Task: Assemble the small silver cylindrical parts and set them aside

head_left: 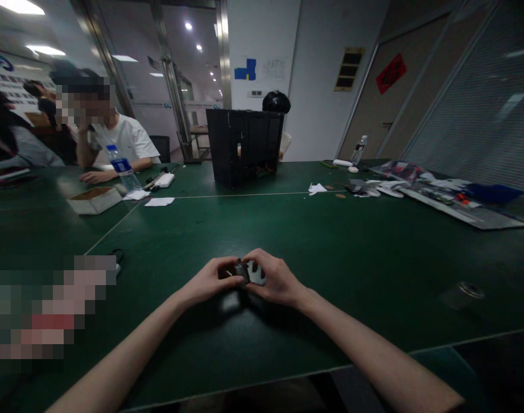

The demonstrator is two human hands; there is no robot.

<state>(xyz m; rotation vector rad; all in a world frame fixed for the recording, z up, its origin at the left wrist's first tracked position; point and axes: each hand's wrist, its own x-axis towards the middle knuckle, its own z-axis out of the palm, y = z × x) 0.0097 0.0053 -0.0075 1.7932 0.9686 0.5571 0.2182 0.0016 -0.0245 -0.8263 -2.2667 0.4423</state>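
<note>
My left hand [209, 276] and my right hand [275, 279] meet above the green table mat [330, 252], close to its near edge. Between them, both hands grip a small grey metal part [242, 271] with a thin pin on top. A white rounded piece [257, 273] shows just behind it, against my right fingers. My fingers hide most of both items, and I cannot tell their exact shape or whether they are joined.
A black open-sided case [244, 148] stands at the far side of the table. A seated person in a white T-shirt [119, 140] is at the far left, beside a water bottle [124, 169]. Papers and bags [460, 192] lie at the right.
</note>
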